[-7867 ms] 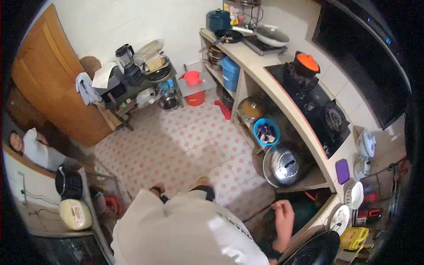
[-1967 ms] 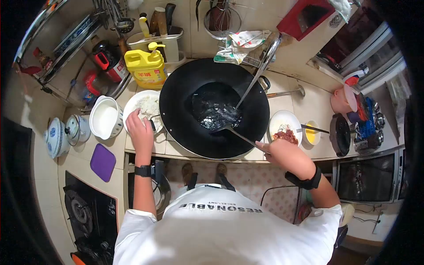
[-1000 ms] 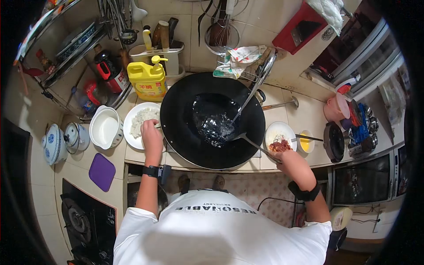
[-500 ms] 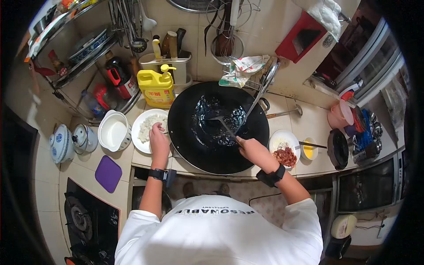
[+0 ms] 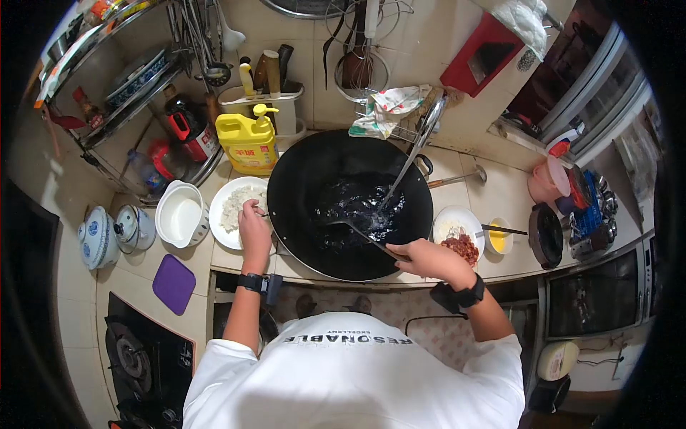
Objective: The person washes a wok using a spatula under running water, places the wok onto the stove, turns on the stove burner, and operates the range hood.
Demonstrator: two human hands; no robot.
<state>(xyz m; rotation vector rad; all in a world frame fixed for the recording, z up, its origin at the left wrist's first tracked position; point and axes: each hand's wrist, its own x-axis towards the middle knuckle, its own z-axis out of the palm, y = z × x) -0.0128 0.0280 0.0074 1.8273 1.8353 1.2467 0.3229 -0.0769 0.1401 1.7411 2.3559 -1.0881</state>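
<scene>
Hands (image 5: 254,227) (image 5: 437,261) numbered two — one left, one right; black wristbands (image 5: 250,282) (image 5: 469,292), two; held spatula (image 5: 371,242), one. Also recorded were one black wok (image 5: 300,186), two lidded blue-and-white pots (image 5: 98,241) (image 5: 136,227), one open white pot (image 5: 202,229), two white plates (image 5: 217,227) (image 5: 449,213), one yellow jug (image 5: 248,143), one purple mat (image 5: 174,284).

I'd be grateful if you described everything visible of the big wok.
The wok is round, black, probably metal, with a loop handle at its far right. It stands open-side up at the counter, shiny liquid inside. The right hand holds a spatula in it; the left hand is by its left edge.
</scene>
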